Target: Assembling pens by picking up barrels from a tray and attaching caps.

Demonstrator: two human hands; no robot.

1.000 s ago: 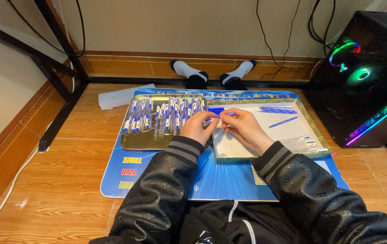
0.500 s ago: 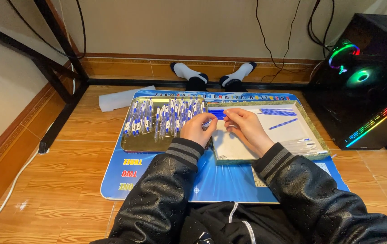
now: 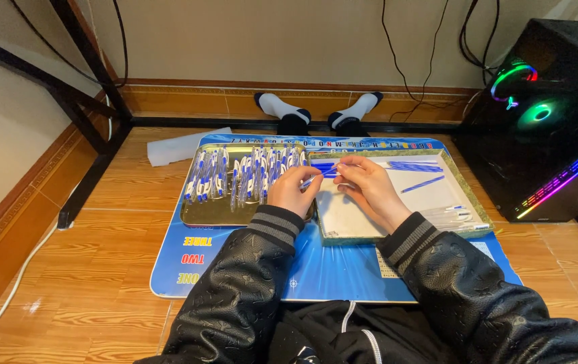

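From the head camera, both hands meet over the seam between two trays on the floor. The left hand (image 3: 294,191) is curled, its fingertips pinched on a slim blue-and-white pen (image 3: 317,177); the right hand (image 3: 364,185) is likewise half-closed, its fingers meeting the same pen at the far end, just over the near-left corner of the white-lined tray (image 3: 461,212).

The pen looks light, stiff and smooth (a thin plastic barrel, likely to roll or slip if pinched loosely), so a fingertip grip near each end, as here, seems the right hold; pressing hard in the middle could bend a thin refill.

The gold tray (image 3: 198,214) on the left carries a crowded row of assembled pens (image 3: 245,174). The white-lined tray holds loose blue refills (image 3: 414,166) at its far side and clear barrels (image 3: 452,214) near its right edge.

Both trays rest on a blue printed mat (image 3: 329,269) laid on an orange wood-pattern floor (image 3: 87,269). The room is tight: a lit computer tower (image 3: 545,121) stands close on the right, a black desk frame (image 3: 90,121) on the left, and cables hang down the wall.
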